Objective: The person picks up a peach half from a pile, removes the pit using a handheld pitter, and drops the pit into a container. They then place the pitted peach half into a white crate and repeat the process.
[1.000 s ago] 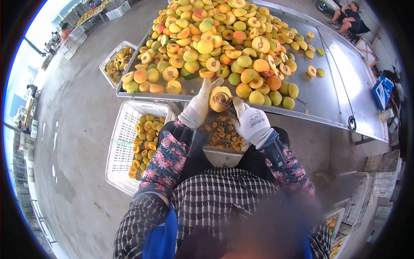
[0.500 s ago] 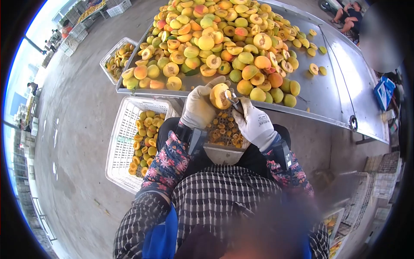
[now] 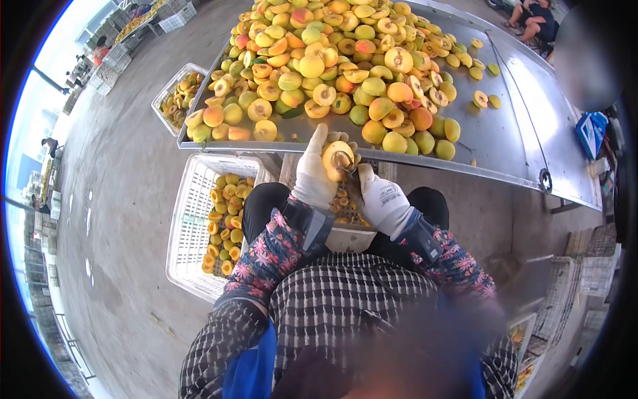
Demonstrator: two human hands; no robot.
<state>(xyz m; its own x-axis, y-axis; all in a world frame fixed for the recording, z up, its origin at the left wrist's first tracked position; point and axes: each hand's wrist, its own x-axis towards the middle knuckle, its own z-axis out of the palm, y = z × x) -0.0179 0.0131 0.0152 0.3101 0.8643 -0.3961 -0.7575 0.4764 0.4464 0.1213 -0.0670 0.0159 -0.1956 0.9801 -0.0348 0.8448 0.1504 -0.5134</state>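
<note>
My gloved left hand (image 3: 317,171) is wrapped around a yellow peach half (image 3: 337,161), its cut face turned up toward me and the brown centre showing. On the right, my gloved right hand (image 3: 384,199) grips a small metal pitting tool (image 3: 349,169). Its curved end is at the peach's brown centre; the handle is mostly hidden by my fingers. Below my hands, between my knees, a crate (image 3: 352,232) holds small brownish-orange pieces, probably pits. Just beyond my hands rises a large heap of halved peaches (image 3: 312,65).
The heap lies on a metal table (image 3: 508,143) with a raised edge. A white plastic crate (image 3: 188,229) with peach halves stands at my left, another crate (image 3: 157,105) beyond it. A blue package (image 3: 590,139) lies at the table's right. A person (image 3: 537,23) sits at the far right.
The peach half has turned so its cut face shows more fully. The tool's end has come down to its centre, and my right hand has lowered slightly.
</note>
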